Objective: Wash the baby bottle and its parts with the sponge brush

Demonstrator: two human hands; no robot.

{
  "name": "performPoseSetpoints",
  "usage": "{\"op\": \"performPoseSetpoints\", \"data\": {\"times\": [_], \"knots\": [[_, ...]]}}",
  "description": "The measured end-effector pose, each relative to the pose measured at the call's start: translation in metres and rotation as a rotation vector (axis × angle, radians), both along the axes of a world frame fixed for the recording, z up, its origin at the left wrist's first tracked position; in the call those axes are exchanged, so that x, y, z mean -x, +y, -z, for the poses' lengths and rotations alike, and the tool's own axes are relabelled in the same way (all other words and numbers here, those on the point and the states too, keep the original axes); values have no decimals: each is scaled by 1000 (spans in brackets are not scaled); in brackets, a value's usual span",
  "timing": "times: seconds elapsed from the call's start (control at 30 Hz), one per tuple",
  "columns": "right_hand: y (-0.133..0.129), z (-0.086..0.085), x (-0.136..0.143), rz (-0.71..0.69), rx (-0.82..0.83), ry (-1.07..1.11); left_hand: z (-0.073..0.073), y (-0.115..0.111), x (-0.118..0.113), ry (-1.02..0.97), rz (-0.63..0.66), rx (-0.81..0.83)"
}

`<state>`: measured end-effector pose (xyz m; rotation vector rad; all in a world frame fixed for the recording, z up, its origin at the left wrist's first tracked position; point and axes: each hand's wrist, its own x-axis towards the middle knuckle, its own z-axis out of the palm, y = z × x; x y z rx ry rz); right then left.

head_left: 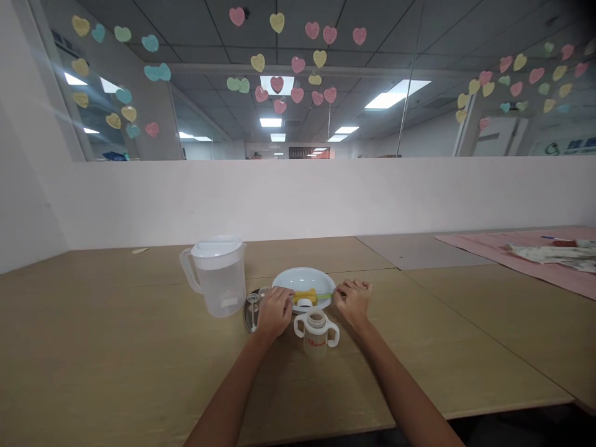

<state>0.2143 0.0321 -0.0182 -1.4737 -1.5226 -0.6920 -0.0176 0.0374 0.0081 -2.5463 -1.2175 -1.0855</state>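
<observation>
Over the right side of a white bowl (303, 274), my right hand (354, 300) pinches the end of a thin green stick (325, 296). A yellow sponge-like piece (305, 296) lies in line with it over the bowl. My left hand (275, 310) is closed at the bowl's left edge, by the yellow piece's other end; what its fingers grip is hidden. A white ring (304, 303) shows below the yellow piece. Just in front of the bowl stands an uncapped clear bottle (316, 335) with two white handles.
A lidded clear pitcher (220, 279) stands at the left. Between it and my left hand, a round metal tray (246, 318) bears a white straw piece (252, 310) and small parts. Pink cloth (488, 248) with papers lies far right. A white wall (279, 198) rises behind the table.
</observation>
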Motion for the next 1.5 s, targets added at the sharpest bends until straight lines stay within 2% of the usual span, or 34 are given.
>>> {"op": "performPoseSetpoints", "data": {"times": [0.07,0.17,0.5,0.67,0.77,0.9,1.03,1.27,1.37,1.5], "knots": [[0,0,1,-14,10,19,1,-2,-5,30,108,-26],[1,1,1,-25,24,62,3,-2,-8,51,154,-39],[7,7,-3,-54,113,219,6,2,-7,48,143,-173],[11,9,-6,46,117,289,6,2,-7,4,120,-238],[13,11,-9,56,107,374,8,5,-6,-84,65,-203],[15,13,-9,-78,76,442,13,12,-5,-228,37,-80],[15,13,-8,-108,42,394,14,14,-6,-336,85,11],[14,9,-5,-79,11,312,10,10,-8,-375,158,14],[13,9,-1,-87,14,250,9,9,-9,-369,136,0],[10,10,4,-147,39,175,6,7,-7,-376,35,-49]]}}
